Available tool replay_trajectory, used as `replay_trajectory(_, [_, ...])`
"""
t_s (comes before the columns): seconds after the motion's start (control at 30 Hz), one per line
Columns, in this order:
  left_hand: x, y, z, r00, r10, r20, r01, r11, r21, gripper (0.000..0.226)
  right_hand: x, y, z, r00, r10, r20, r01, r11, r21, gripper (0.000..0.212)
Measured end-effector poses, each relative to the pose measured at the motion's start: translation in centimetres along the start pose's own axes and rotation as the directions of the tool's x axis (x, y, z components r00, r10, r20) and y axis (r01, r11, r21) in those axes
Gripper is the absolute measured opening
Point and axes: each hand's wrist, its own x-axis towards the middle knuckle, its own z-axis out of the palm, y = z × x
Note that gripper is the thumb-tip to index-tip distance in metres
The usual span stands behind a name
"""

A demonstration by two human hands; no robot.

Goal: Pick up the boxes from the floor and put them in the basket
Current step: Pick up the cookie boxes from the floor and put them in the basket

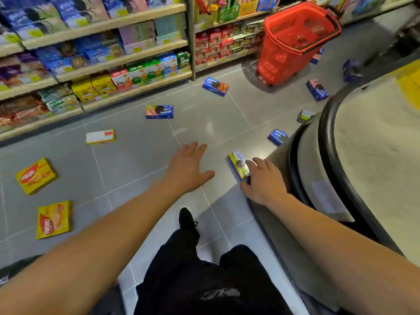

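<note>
Several snack boxes lie scattered on the grey tiled floor. My right hand (263, 181) grips a blue and green cookie box (237, 163) beside the round counter, thumb under its near end. My left hand (189, 168) hovers open over bare floor, fingers spread, holding nothing. A red basket (300, 26) stands far ahead at the shelf end. Two yellow boxes (36, 175) (54, 219) lie at the left, a white and yellow box (100, 136) and a blue box (159, 111) lie mid-floor, and another blue box (215, 86) lies toward the basket.
Stocked shelves (109, 57) line the left side of the aisle. A large round grey counter (368, 155) crowds the right. More blue boxes (316, 89) (277, 136) lie along its edge and near the basket. My black-trousered leg and shoe (186, 220) are below.
</note>
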Motion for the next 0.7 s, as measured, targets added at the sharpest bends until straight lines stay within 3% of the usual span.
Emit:
replay_trajectory(0.1, [5.3,-1.9,-0.1,0.997,0.002,0.075,0.0,0.999,-0.036,0.086,4.1,0.0,0.5,0.995,0.065,0.074,-0.071,0.993,0.095,0.075])
replay_trajectory(0.47, [22.5,-5.0,3.1,0.972,0.004,0.234,0.013,0.998,-0.069,0.088,17.8,4.9,5.8,0.947,0.184,0.264,-0.234,0.957,0.173,0.073])
replay_trajectory(0.7, [33.1,-7.1,9.5,0.928,0.088,0.363,-0.106,0.994,0.03,0.091,27.1,8.3,11.7,0.875,0.308,0.373,-0.425,0.858,0.289,0.072])
